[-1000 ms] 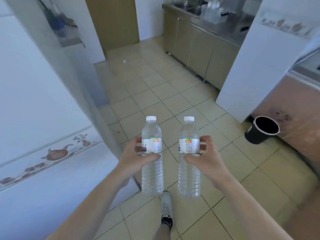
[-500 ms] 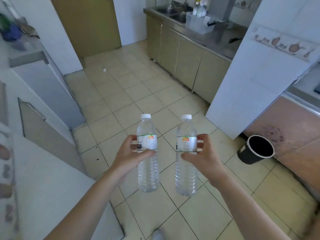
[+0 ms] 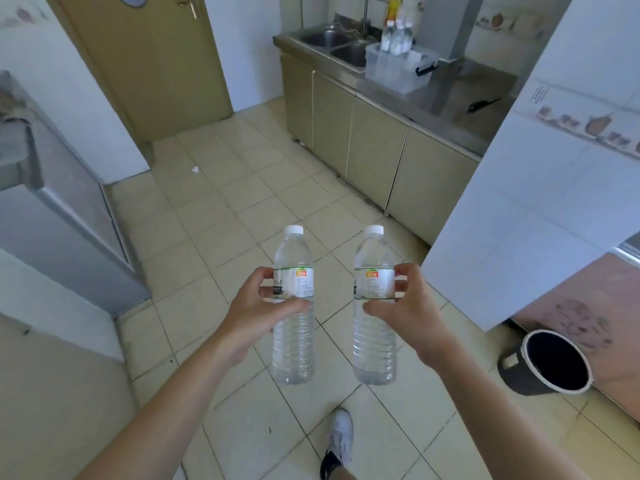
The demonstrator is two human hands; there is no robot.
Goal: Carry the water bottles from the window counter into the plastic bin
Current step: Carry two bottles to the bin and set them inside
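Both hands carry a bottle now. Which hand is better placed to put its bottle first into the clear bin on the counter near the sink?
Probably the right hand: the plastic bin stands ahead on the right, so its bottle is on the nearer side.

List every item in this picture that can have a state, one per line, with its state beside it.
left hand: gripping a bottle
right hand: gripping a bottle
left bottle: capped, upright, full
right bottle: capped, upright, full
plastic bin: lid off, bottles standing inside
black bucket: tilted, looks empty
door: shut
cabinet doors: shut
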